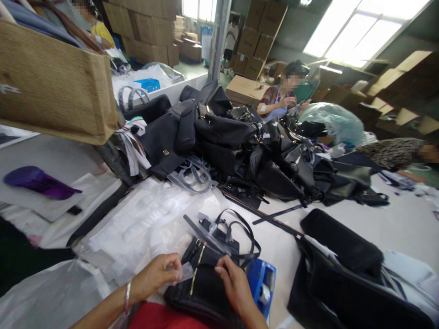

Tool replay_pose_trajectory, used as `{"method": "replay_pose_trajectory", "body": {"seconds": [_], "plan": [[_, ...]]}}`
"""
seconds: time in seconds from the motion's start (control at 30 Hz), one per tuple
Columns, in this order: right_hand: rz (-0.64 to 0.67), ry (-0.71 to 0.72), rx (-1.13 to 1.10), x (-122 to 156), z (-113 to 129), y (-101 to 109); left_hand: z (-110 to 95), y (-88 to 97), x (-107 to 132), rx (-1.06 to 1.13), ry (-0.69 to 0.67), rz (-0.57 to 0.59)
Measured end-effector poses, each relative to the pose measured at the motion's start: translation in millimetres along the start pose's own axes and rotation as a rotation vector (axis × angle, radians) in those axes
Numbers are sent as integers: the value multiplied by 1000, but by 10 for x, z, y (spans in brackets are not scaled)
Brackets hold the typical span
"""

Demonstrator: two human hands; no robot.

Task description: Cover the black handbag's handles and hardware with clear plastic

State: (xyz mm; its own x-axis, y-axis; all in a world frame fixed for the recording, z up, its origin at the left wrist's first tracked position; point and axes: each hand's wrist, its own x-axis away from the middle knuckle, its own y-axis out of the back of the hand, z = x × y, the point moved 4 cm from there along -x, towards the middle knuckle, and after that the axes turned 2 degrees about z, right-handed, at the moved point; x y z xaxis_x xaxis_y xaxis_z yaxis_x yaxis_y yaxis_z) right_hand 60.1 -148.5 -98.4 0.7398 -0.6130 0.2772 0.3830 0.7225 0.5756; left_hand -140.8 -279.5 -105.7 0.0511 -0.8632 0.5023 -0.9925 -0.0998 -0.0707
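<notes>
A black handbag with a gold zipper lies in front of me, its thin black straps looping up at the far end. My left hand, a silver bangle at the wrist, is closed in a pinch on a small piece of clear plastic film above the bag's left side. Over the bag's right half, my right hand has thumb and forefinger pressed together; what is between them, if anything, is too small to make out. Clear wrapping covers part of a strap near those fingertips.
Right of the bag sits a blue tape dispenser. White plastic sheets spread to the left. A heap of black bags fills the table's far side, and a large black bag stands at right. Co-workers sit beyond.
</notes>
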Motion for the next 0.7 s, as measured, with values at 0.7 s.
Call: {"method": "replay_pose_trajectory", "body": {"seconds": [0.7], "plan": [[30,-19,86,142,77,161,-161,25,-75,-420,-31,-60]]}}
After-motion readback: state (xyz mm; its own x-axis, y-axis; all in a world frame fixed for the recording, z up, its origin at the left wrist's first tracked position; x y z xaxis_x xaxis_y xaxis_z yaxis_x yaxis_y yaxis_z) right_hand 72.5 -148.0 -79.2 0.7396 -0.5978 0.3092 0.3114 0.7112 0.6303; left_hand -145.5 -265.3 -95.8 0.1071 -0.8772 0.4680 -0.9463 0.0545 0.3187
